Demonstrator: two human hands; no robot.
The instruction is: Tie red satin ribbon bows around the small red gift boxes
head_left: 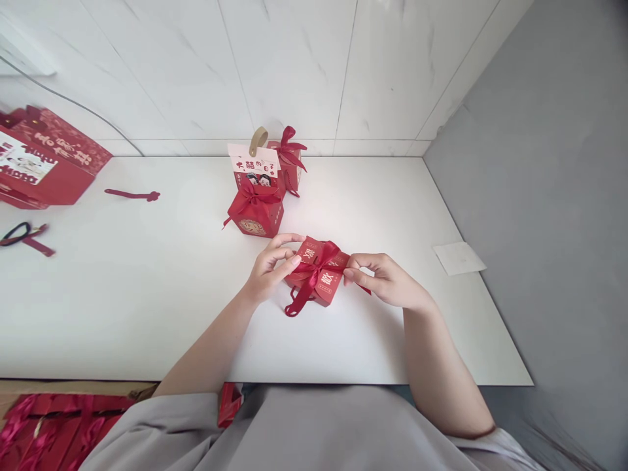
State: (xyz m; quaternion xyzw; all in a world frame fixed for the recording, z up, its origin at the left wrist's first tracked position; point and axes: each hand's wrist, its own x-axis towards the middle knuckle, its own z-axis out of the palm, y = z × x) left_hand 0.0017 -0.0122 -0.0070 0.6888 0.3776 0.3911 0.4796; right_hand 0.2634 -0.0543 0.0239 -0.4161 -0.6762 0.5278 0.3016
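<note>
A small red gift box (pixel 320 281) with gold characters lies on the white table (pixel 147 294), wrapped by a red ribbon (pixel 310 278) whose loose end curls toward the table's front. My left hand (pixel 271 265) pinches the ribbon at the box's left top corner. My right hand (pixel 380 276) pinches the ribbon's other end at the box's right side. Both hands have their fingers closed on the ribbon.
Behind stand a tied red box (pixel 255 210), a white-topped box with a tan handle (pixel 255 163) and another ribboned box (pixel 290 160). A large red box (pixel 44 160), loose ribbons (pixel 132 194) and a black loop (pixel 17 232) lie left. White paper (pixel 458 257) lies right.
</note>
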